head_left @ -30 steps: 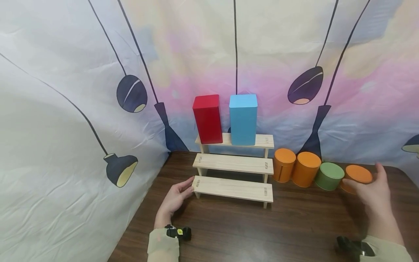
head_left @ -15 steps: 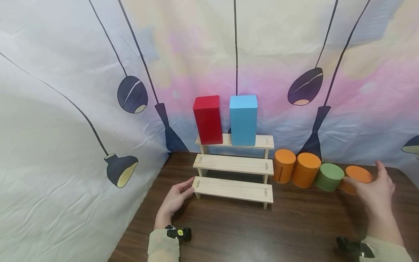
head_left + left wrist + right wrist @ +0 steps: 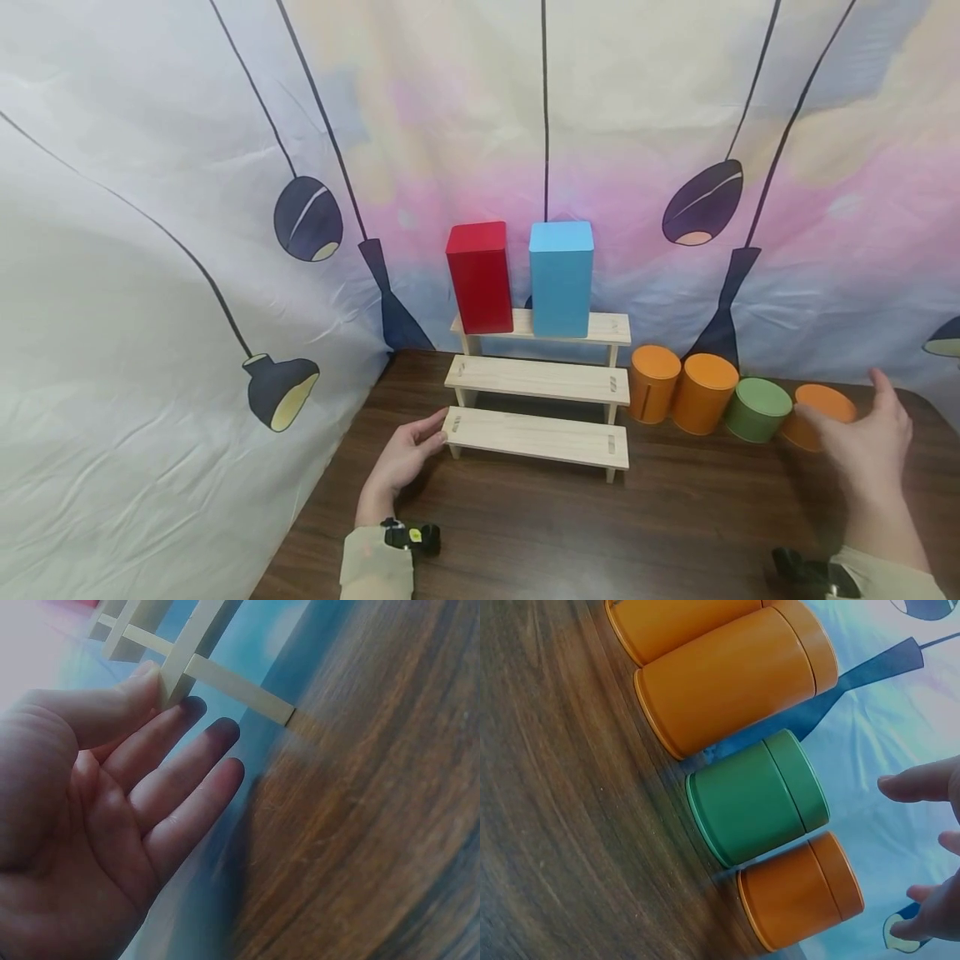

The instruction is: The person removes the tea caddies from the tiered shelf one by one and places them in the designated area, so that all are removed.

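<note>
In the head view my left hand (image 3: 403,458) pinches the left end of the lowest step of a three-tier wooden shelf (image 3: 536,435). The left wrist view shows its thumb on the step's end and the other fingers (image 3: 180,810) extended below. My right hand (image 3: 868,446) hovers with thumb and fingers spread near the short orange canister (image 3: 827,402), apart from it in the right wrist view. Beside that canister stands a short green canister (image 3: 759,408). Two taller orange canisters, one (image 3: 705,396) wider and one (image 3: 653,385) narrower, continue the row toward the shelf.
On the shelf's top tier stand a red box (image 3: 480,283) and a light blue box (image 3: 561,283). The dark wood table (image 3: 600,533) runs up to a fabric backdrop (image 3: 465,125) printed with hanging lamps, which also covers the left side.
The head view has shifted slightly, so everything sits a little lower in it. The left hand keeps its hold on the shelf, and the right hand stays spread near the short orange canister.
</note>
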Demonstrator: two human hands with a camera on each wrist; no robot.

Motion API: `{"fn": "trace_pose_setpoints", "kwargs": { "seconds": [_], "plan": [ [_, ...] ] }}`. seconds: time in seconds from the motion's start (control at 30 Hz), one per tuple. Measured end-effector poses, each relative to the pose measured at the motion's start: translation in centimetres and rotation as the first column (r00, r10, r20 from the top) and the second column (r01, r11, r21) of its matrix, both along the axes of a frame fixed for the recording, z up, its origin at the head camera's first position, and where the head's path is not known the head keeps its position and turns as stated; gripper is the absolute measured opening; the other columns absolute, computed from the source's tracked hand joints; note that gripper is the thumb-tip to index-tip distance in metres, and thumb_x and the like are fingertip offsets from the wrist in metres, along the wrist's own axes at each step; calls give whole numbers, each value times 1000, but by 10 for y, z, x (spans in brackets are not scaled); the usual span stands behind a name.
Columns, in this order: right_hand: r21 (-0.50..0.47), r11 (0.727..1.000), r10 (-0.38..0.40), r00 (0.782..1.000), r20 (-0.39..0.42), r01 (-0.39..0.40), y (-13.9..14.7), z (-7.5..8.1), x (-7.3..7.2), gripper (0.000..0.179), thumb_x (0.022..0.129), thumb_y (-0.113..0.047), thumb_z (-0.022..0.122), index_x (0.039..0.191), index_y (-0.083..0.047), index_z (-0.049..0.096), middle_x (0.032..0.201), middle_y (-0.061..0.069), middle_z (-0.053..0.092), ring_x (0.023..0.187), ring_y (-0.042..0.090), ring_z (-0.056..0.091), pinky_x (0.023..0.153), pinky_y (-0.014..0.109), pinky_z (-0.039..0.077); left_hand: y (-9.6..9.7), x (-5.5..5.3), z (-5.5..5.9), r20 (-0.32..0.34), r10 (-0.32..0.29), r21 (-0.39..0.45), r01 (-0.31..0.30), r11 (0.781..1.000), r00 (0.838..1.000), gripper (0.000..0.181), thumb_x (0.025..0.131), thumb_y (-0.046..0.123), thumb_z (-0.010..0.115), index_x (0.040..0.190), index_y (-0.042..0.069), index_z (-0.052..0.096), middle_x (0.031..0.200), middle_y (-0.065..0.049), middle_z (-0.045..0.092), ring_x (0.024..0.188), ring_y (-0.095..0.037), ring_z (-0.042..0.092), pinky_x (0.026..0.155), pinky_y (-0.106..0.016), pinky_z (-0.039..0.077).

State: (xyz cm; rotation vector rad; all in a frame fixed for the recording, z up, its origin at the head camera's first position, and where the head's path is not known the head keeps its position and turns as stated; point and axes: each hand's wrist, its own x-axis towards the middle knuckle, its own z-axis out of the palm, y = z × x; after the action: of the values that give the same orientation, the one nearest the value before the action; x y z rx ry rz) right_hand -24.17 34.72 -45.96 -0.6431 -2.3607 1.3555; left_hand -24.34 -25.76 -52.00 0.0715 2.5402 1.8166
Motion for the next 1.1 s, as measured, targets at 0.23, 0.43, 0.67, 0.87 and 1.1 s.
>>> {"fn": "trace_pose_setpoints", "kwargs": {
  "seconds": [0.23, 0.43, 0.67, 0.87, 1.1],
  "plan": [
    [-14, 1000, -14, 1000, -16, 14, -6, 2, 1, 100, 97, -23, 72, 173, -15, 7, 176, 27, -2, 161, 47, 0, 129, 67, 12, 1, 0, -1, -16, 0, -25, -1, 1000, 1000, 46, 106, 9, 67, 151, 5, 61, 151, -16, 61, 135, -27, 61, 110, -43, 54],
    [-21, 1000, -12, 998, -60, 11, -13, 5, -1, 97, 96, -22, 73, 173, -16, 14, 177, 24, 5, 160, 47, 9, 128, 65, 16, 1, -1, -1, -25, -9, -25, 8, 1000, 1000, 46, 106, 9, 67, 151, 5, 61, 151, -16, 61, 135, -26, 60, 110, -43, 53],
    [12, 999, 44, 962, -270, -42, -52, 5, -6, 84, 95, -15, 75, 169, -17, 35, 175, 15, 24, 158, 41, 25, 128, 62, 23, 1, -1, -2, -12, -7, -12, 7, 1000, 1000, 47, 106, 9, 67, 152, 6, 60, 152, -15, 60, 136, -26, 60, 111, -44, 52],
    [10, 997, 66, 853, -518, -72, -105, 4, -12, 71, 93, -7, 76, 159, -18, 53, 161, 9, 47, 141, 34, 49, 122, 34, 39, 1, -2, -3, -14, -3, -10, 3, 1000, 1000, 47, 105, 9, 68, 151, 7, 61, 151, -15, 61, 135, -27, 61, 111, -46, 52],
    [13, 972, 175, 692, -700, -233, -183, 21, -19, 72, 87, 9, 78, 154, 1, 53, 155, 20, 51, 139, 26, 49, 111, 25, 45, -2, -3, -3, -3, 5, -36, -5, 999, 1000, 47, 105, 12, 70, 151, 10, 62, 151, -14, 61, 135, -25, 62, 111, -44, 52]
  ]
}}
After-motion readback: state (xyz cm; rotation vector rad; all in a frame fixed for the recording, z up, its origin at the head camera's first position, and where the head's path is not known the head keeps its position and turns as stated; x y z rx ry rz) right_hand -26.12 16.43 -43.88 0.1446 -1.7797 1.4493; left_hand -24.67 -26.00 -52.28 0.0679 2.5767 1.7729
